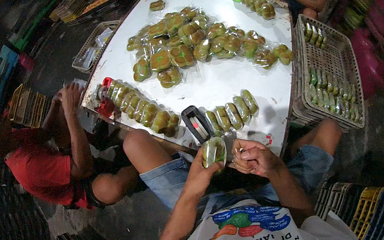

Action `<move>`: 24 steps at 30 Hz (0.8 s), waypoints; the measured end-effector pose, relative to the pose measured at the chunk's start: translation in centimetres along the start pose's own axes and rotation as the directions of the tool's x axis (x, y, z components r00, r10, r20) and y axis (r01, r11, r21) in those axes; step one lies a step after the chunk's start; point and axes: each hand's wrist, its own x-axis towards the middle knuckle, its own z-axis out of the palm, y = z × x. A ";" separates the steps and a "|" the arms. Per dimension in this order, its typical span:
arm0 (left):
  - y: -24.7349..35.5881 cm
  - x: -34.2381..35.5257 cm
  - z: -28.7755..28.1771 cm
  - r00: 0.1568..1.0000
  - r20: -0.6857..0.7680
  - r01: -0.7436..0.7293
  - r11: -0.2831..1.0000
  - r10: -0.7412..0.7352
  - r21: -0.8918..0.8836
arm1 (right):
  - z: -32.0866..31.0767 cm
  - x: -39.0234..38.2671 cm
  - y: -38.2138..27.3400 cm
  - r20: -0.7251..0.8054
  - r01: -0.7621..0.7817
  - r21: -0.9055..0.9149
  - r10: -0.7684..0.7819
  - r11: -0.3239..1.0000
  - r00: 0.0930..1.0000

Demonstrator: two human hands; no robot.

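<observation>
"Hands first: how do they stand?"
"Left hand (199,170) is curled round a wrapped fruit pack (214,151), thumb along its near side. Just to the right of that pack, the right hand (257,157) has thumb and fingertips drawn together; whether they pinch anything, I cannot tell."
"Which step, then?"
"Sealing the pack, I'd judge, since a black tape dispenser (196,124) stands just ahead of the left hand. Next seems to call for a steady left grip while the right fingertips press the wrapping flat."
"And the arms?"
"Both forearms slant inward, hands low at the near edge of the tabletop (224,8). Ahead of the right hand, slim wrapped packs (233,115) stand in a row."
</observation>
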 end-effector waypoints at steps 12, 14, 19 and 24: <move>-1.9 0.3 -0.8 0.974 -0.001 -0.225 0.961 0.228 0.164 | 1.8 2.4 0.0 -0.051 -0.132 -0.236 0.123 0.963 0.991; -1.6 -0.1 -0.4 0.968 -0.005 -0.242 0.945 0.249 0.219 | 1.5 3.0 0.3 -0.141 -0.190 -0.380 0.146 0.905 0.979; -2.3 -0.1 -0.6 0.970 0.001 -0.236 0.946 0.242 0.223 | 2.0 3.6 1.1 -0.190 -0.142 -0.910 -0.086 0.390 0.978; -1.7 -0.7 0.1 0.985 -0.014 -0.171 0.984 0.172 0.055 | 2.3 2.2 1.7 -0.280 -0.251 -0.955 -0.210 0.157 0.937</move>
